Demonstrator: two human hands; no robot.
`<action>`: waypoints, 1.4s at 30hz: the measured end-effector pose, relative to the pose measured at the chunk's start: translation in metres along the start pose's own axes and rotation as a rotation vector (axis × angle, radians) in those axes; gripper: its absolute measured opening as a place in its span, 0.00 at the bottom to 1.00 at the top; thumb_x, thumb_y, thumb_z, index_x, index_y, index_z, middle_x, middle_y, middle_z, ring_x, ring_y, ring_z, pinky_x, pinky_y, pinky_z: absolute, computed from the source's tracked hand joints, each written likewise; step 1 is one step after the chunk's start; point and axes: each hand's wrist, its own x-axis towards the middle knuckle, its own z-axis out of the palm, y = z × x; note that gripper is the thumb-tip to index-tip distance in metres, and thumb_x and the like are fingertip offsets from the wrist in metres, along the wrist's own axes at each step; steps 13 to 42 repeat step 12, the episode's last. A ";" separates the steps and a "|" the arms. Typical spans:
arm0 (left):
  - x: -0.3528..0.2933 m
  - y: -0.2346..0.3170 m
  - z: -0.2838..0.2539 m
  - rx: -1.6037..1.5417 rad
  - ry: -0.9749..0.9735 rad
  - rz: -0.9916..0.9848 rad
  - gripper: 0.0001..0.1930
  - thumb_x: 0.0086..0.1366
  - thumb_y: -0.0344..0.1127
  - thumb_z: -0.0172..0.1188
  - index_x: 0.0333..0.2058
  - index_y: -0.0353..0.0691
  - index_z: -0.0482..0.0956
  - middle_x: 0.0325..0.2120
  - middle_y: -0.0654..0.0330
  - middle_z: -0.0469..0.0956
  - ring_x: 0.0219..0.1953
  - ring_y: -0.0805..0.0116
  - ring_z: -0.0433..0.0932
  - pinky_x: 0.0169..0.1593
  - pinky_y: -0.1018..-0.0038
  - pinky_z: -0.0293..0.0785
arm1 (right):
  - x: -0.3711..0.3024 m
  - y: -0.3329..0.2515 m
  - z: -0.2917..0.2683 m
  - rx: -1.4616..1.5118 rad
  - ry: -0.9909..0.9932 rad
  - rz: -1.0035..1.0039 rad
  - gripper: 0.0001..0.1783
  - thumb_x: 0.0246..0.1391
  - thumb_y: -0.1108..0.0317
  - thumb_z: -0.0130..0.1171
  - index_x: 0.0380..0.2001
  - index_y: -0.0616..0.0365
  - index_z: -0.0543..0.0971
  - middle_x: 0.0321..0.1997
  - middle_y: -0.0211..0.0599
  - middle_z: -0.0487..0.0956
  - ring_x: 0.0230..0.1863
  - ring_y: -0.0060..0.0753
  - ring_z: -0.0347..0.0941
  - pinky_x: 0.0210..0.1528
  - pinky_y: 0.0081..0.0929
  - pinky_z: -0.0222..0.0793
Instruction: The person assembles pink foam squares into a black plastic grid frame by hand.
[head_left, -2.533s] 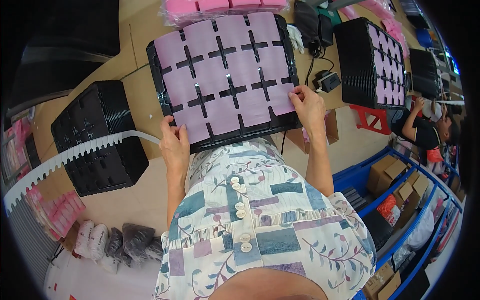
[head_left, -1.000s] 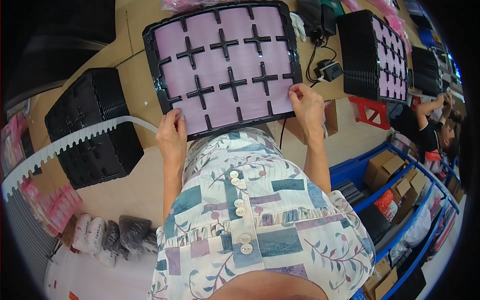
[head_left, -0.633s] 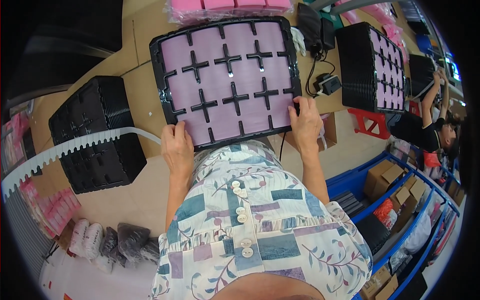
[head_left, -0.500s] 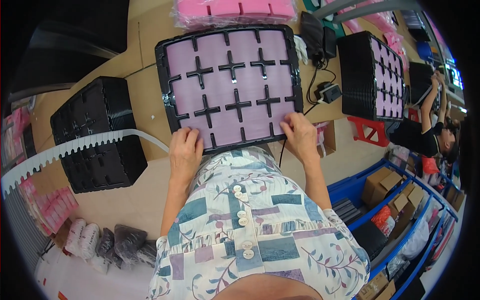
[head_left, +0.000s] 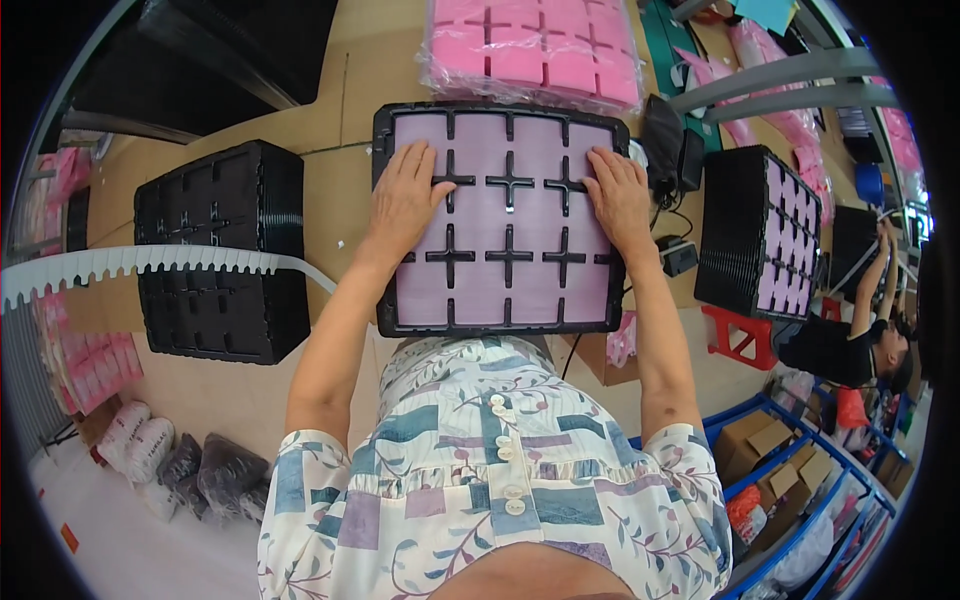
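Observation:
A black plastic tray [head_left: 500, 329] lies in front of me at the table's near edge, close to my body. Pale purple sheet or foam [head_left: 478, 290] fills its compartments, and black cross-shaped ridges stand between them. My left hand [head_left: 404, 200] rests on the far left part of the tray, fingers stretched over the purple surface and the thumb by a cross ridge. On the far right part lies my right hand [head_left: 621, 195], fingers extended along the side rim. Neither hand grips anything.
Beyond the tray sits a plastic-wrapped pack of pink foam [head_left: 530, 50]. Black tray stacks stand at left [head_left: 220, 255] and right [head_left: 735, 235]. A pale toothed strip [head_left: 150, 262] crosses the left side. A red stool [head_left: 738, 338] and another person [head_left: 850, 345] are at right.
Both my hands have moved from the tray's near corners to its far left and right parts, fingers now laid out flat. The whole view has shifted, showing more of the pink foam pack.

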 end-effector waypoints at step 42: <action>0.013 0.001 0.014 0.121 -0.045 -0.124 0.27 0.59 0.44 0.64 0.55 0.38 0.74 0.57 0.48 0.69 0.55 0.48 0.67 0.56 0.59 0.66 | -0.004 0.002 0.005 -0.123 -0.181 0.105 0.38 0.60 0.42 0.49 0.68 0.50 0.60 0.71 0.31 0.61 0.73 0.39 0.48 0.71 0.45 0.40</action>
